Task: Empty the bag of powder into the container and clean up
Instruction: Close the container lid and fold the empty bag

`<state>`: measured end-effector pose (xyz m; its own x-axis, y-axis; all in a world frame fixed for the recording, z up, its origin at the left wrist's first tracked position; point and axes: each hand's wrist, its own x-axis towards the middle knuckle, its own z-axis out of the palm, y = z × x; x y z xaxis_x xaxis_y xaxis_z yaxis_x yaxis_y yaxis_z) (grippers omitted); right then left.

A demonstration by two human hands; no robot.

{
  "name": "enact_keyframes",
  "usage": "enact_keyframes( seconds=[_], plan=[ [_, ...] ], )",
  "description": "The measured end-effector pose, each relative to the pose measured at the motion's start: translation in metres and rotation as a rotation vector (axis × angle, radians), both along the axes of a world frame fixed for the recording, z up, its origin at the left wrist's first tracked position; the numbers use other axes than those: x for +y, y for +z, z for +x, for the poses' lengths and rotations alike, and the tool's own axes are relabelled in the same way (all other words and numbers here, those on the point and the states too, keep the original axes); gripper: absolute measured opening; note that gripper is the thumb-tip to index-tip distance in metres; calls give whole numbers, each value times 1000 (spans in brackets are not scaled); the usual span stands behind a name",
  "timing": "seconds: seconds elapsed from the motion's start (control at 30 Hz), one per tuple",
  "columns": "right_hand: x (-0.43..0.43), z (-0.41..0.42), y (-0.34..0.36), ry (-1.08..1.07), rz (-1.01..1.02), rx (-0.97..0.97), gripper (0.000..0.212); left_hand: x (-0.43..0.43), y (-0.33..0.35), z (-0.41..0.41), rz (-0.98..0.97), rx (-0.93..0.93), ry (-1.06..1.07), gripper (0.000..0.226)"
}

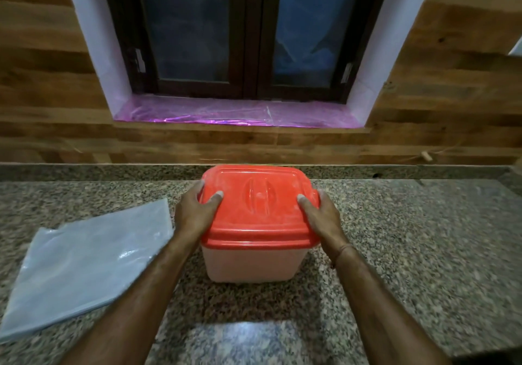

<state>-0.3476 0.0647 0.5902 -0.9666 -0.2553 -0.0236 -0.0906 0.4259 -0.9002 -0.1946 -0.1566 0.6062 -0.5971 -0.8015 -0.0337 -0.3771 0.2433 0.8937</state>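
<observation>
container [252, 260] sits centre frame on the granite counter [423, 237], translucent pale body, red lid [258, 209] on top. both hands clamp the lid's short sides: left hand [195, 213] at the lid's left edge, thumb on top and fingers wrapped round the rim; right hand [324, 220] mirrors it on the right edge, thumb pressed on top. so both grips are closed on the lid, probably pressing it down to seal, though lifting it off can't be ruled out.

bag [84, 268] lies flat at lower left of the frame, just beside the left forearm, looks empty and collapsed. powder isn't directly visible; the container wall is cloudy and the fill level can't be read. faint whitish dusting on the lid top.

judgement: pour looks done, lid closing is the step in hand, bag disposal and wiping are left.

risks from here:
- uneven thumb pressure could seat one side only, so a corner pops and powder leaks when the container is moved.
- hard push on a full box could puff dust out of the seam.
- carrying by the lid alone could let the body drop if the snap isn't engaged.
- left forearm could brush the light bag and slide it off the counter's near edge.
</observation>
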Motion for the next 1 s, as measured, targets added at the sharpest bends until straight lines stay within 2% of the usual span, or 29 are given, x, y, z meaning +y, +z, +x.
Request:
enact_keyframes(
  seconds=[0.13, 0.2, 0.27, 0.33, 0.37, 0.4, 0.43, 0.5, 0.57, 0.67, 0.73, 0.8, 0.9, 0.93, 1.0],
  plan=[
    [-1, -1, 2, 47, -51, -104, 54, 0, -3, -4, 36, -21, -39, 68],
    [0, -5, -2, 30, -36, -147, 59, -2, -10, -6, -24, -120, -30, 68],
    [5, -6, -3, 28, -43, -195, 64, -8, -14, -5, -26, -224, -38, 81],
    [7, -8, -1, 42, -78, -238, 73, -17, -10, -1, 237, -144, -35, 111],
    [8, -5, 4, 38, -94, -274, 78, -21, -7, 2, 378, -84, -17, 118],
    [8, -8, 2, 30, -116, -302, 81, -25, -4, 5, 472, -43, -12, 117],
    [8, -10, 2, 6, -126, -336, 82, -28, -1, 7, 476, -46, -16, 111],
    [7, -14, 0, -53, -96, -366, 89, -30, 0, 7, 328, -79, 23, 103],
    [5, -22, -9, -135, -32, -296, 98, -31, -6, 5, 177, -101, 37, 106],
    [2, -21, -12, -157, 42, -133, 86, -36, -18, 4, 217, -82, -2, 94],
    [4, -17, -9, -119, 45, -143, 86, -27, -6, 8, 220, -78, -28, 84],
    [4, -17, -6, -56, 54, -133, 82, -15, 1, 9, 117, -121, -40, 64],
    [-2, -4, 3, -21, 229, 26, 61, -1, -2, 6, -95, -186, -38, 48],
    [-5, 0, 4, -15, 326, 108, 55, 2, -3, 5, -132, -192, -42, 49],
    [-12, 6, 2, -9, 488, 223, 55, 1, -9, 3, -174, -241, -64, 58]
  ],
)
